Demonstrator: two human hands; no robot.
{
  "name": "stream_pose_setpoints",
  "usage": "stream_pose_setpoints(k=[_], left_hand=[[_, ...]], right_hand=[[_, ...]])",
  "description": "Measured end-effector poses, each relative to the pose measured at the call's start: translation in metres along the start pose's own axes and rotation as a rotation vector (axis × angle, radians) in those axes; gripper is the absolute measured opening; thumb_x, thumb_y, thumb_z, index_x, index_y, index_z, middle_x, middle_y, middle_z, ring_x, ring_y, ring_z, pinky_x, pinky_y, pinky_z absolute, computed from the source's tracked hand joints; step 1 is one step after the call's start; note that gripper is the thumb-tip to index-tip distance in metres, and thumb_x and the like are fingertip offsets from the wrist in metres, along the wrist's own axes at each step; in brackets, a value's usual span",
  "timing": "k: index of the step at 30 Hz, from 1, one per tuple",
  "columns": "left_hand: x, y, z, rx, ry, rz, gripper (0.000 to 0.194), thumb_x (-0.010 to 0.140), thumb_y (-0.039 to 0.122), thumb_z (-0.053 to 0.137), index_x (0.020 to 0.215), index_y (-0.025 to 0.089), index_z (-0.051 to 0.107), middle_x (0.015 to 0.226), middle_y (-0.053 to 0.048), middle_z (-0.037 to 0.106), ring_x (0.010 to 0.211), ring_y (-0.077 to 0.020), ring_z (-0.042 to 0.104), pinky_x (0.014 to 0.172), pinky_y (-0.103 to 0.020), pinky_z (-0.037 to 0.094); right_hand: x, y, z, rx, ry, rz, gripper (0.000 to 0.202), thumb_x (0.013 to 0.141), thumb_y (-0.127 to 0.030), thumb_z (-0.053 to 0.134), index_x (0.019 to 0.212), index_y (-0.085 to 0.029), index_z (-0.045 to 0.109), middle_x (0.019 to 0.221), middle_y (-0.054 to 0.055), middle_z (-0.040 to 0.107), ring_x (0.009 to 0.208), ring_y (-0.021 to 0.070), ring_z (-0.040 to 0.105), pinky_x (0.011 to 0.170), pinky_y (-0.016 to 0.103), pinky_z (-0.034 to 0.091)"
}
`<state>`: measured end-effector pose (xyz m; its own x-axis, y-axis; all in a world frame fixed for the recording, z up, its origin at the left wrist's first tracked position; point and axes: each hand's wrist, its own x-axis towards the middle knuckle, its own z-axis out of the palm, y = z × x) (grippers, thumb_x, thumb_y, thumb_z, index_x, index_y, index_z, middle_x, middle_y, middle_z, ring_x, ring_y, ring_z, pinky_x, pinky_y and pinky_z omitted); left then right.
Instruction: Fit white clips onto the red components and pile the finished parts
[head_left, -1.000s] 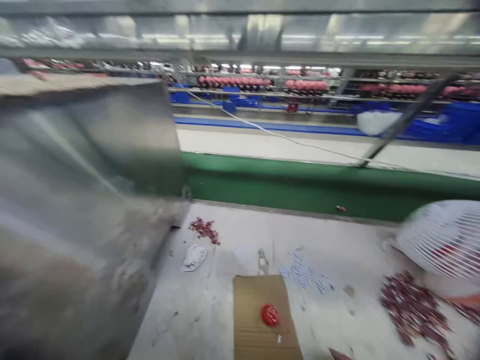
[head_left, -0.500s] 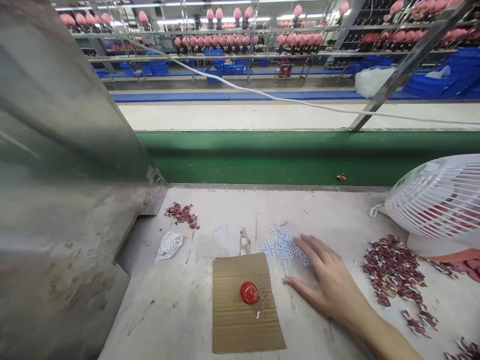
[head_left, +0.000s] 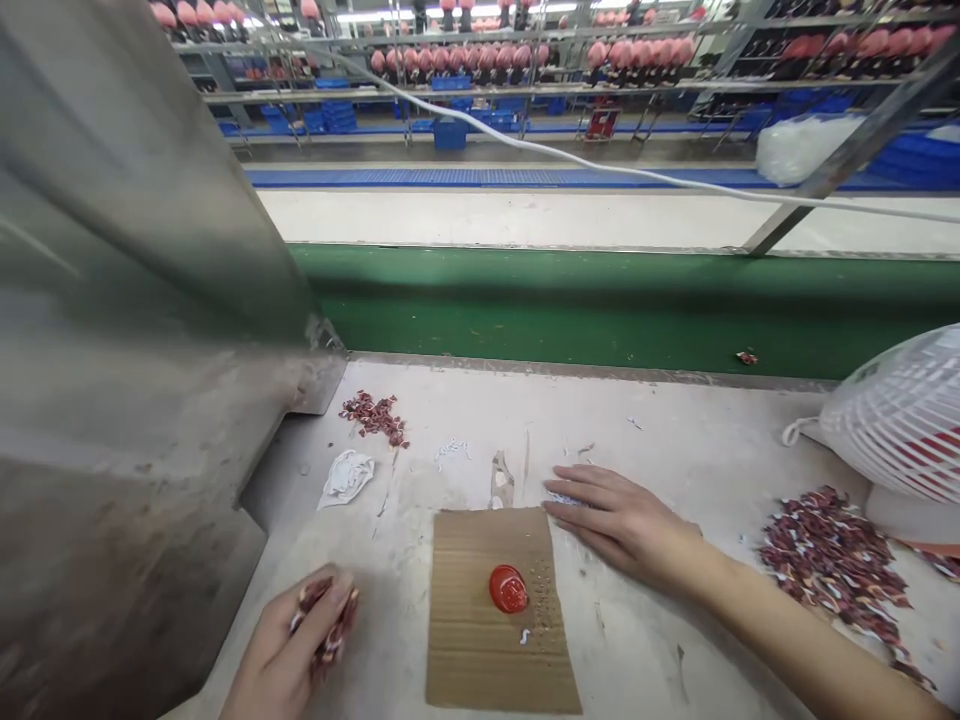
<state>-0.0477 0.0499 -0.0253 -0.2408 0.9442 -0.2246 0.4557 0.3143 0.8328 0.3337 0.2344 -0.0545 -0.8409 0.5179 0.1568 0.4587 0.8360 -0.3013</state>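
Note:
My left hand [head_left: 289,650] is at the lower left of the white table, closed around a bunch of small dark red pieces [head_left: 330,625]. My right hand [head_left: 615,520] lies flat with fingers spread, covering a patch of small white pieces [head_left: 559,497] just right of a brown cardboard sheet [head_left: 495,650]. A small red cap-like piece [head_left: 508,589] sits on the cardboard between my hands.
A grey metal housing [head_left: 135,330] fills the left. A green conveyor belt [head_left: 600,305] runs behind the table. A white fan [head_left: 900,420] stands at right, a heap of dark red pieces [head_left: 832,555] beside it. A smaller red heap [head_left: 375,415] and crumpled white scrap [head_left: 346,475] lie at left.
My left hand has come into view at the lower left holding red pieces. My right hand has slid left onto the white pieces. The camera has tilted down slightly.

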Motion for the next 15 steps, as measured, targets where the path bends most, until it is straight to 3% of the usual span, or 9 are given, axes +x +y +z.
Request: stream_pose_setpoints(k=[2, 5, 8, 11, 13, 15], left_hand=[[0.030, 0.007, 0.004, 0.216, -0.042, 0.163, 0.051, 0.105, 0.052, 0.043, 0.063, 0.023, 0.047, 0.056, 0.003, 0.049, 0.050, -0.0154, 0.051, 0.048, -0.026, 0.040], [0.055, 0.014, 0.007, 0.352, -0.070, 0.269, 0.037, 0.099, 0.043, 0.055, 0.067, 0.024, 0.057, 0.055, 0.004, 0.054, 0.050, -0.0158, 0.053, 0.053, -0.027, 0.037], [0.062, 0.012, 0.009, 0.427, -0.080, 0.351, 0.023, 0.095, 0.039, 0.060, 0.077, 0.027, 0.068, 0.065, 0.002, 0.065, 0.058, -0.0193, 0.062, 0.058, -0.029, 0.041], [0.064, 0.006, 0.013, 0.476, -0.069, 0.431, 0.017, 0.093, 0.040, 0.065, 0.083, 0.027, 0.070, 0.079, -0.001, 0.071, 0.074, -0.0242, 0.067, 0.070, -0.033, 0.046], [0.064, 0.003, 0.015, 0.534, -0.038, 0.522, 0.014, 0.092, 0.041, 0.070, 0.091, 0.027, 0.071, 0.090, -0.004, 0.073, 0.085, -0.0269, 0.068, 0.077, -0.036, 0.049], [0.062, 0.001, 0.013, 0.608, 0.002, 0.616, 0.028, 0.088, 0.045, 0.076, 0.108, 0.027, 0.069, 0.104, -0.007, 0.074, 0.096, -0.0305, 0.068, 0.084, -0.041, 0.051]], right_hand=[[-0.017, -0.001, -0.003, -0.009, 0.032, 0.023, 0.033, 0.106, -0.021, 0.053, 0.131, -0.029, 0.073, 0.137, 0.003, 0.075, 0.132, 0.0261, 0.066, 0.110, 0.050, 0.056], [-0.028, -0.002, -0.009, -0.024, 0.061, 0.087, 0.032, 0.103, -0.025, 0.058, 0.131, -0.030, 0.072, 0.137, 0.004, 0.074, 0.129, 0.0279, 0.067, 0.111, 0.054, 0.055], [-0.014, 0.001, -0.014, -0.044, 0.052, 0.175, 0.044, 0.103, -0.035, 0.059, 0.147, -0.027, 0.060, 0.153, 0.009, 0.062, 0.142, 0.0343, 0.055, 0.115, 0.062, 0.048], [0.008, 0.004, -0.016, -0.029, -0.007, 0.184, 0.056, 0.105, -0.043, 0.056, 0.159, -0.028, 0.046, 0.165, 0.006, 0.048, 0.151, 0.0328, 0.044, 0.122, 0.058, 0.042], [0.014, 0.002, -0.015, 0.002, -0.027, 0.157, 0.054, 0.106, -0.045, 0.053, 0.158, -0.032, 0.046, 0.164, 0.001, 0.050, 0.150, 0.0296, 0.046, 0.124, 0.054, 0.039], [0.007, -0.005, -0.014, 0.038, -0.007, 0.143, 0.053, 0.106, -0.047, 0.053, 0.157, -0.034, 0.049, 0.161, 0.000, 0.054, 0.149, 0.0303, 0.047, 0.124, 0.054, 0.039]])
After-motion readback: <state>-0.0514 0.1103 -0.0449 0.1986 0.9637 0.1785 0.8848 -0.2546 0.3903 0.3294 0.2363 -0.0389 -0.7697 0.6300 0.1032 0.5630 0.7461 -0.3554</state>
